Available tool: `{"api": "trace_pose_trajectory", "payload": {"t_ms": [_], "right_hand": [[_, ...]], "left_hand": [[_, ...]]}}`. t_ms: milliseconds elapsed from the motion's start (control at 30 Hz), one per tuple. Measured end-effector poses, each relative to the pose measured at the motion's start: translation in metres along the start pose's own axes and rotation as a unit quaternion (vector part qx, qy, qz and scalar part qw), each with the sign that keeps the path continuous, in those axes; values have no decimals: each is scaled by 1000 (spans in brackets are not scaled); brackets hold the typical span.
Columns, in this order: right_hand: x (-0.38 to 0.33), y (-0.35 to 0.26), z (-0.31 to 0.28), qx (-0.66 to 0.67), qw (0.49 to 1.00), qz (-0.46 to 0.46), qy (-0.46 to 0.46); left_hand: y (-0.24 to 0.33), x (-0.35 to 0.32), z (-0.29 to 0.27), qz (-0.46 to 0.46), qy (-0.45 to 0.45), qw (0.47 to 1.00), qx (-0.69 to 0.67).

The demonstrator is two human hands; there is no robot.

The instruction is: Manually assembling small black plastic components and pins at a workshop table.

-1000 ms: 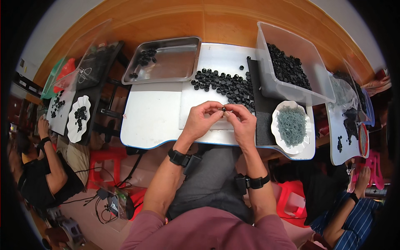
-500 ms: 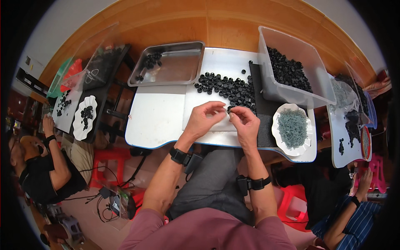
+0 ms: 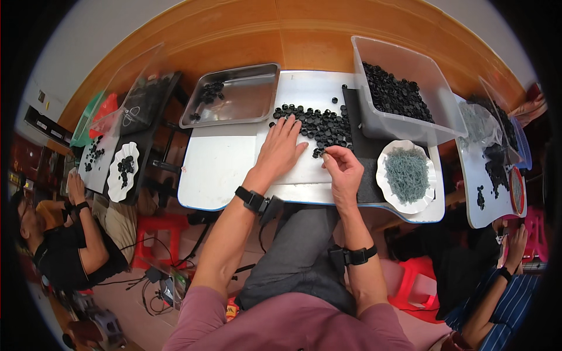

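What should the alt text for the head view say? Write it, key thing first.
A seated person's left hand lies flat by a pile of small black caps on a white table, while the right hand pinches something small beside it. A clear bin of caps and a metal tray sit behind.

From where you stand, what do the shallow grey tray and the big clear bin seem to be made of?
The shallow grey tray looks like polished metal, likely steel: it mirrors light. The big clear bin seems plastic: see-through walls show small black pieces inside.

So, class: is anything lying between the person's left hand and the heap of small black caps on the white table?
Nothing visible does. The left hand lies flat on the white table, its fingertips right at the edge of the black caps, with no other object between them.
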State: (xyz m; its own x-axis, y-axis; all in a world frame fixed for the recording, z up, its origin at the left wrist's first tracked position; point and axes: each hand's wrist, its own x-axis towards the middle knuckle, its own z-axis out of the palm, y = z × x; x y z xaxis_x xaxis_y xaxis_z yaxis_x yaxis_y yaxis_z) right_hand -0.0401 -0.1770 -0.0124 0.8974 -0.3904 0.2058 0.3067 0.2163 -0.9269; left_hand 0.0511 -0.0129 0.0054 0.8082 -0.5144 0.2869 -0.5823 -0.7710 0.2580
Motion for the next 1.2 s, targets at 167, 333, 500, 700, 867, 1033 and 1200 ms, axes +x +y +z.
{"api": "trace_pose_trajectory", "payload": {"t_ms": [167, 333, 500, 700, 867, 1033, 1200], "right_hand": [[1, 4, -2, -4, 1000, -15, -3], [1, 1, -2, -5, 1000, -7, -3], [1, 2, 1, -15, 1000, -10, 0], [2, 0, 1, -30, 1000, -5, 4], [1, 2, 1, -48, 999, -4, -9], [1, 5, 1, -54, 998, -5, -13], [0, 3, 4, -92, 995, -14, -38]], "left_hand": [[15, -27, -13, 0, -30, 999, -45], [13, -39, -22, 22, 55, 983, -172], [-10, -50, -17, -89, 129, 969, -189], [-8, -44, -17, -126, 125, 972, -153], [-7, -36, -11, -147, 134, 973, -120], [13, -41, -14, -137, 135, 952, -237], [34, -40, -7, -204, 103, 860, -457]]}}
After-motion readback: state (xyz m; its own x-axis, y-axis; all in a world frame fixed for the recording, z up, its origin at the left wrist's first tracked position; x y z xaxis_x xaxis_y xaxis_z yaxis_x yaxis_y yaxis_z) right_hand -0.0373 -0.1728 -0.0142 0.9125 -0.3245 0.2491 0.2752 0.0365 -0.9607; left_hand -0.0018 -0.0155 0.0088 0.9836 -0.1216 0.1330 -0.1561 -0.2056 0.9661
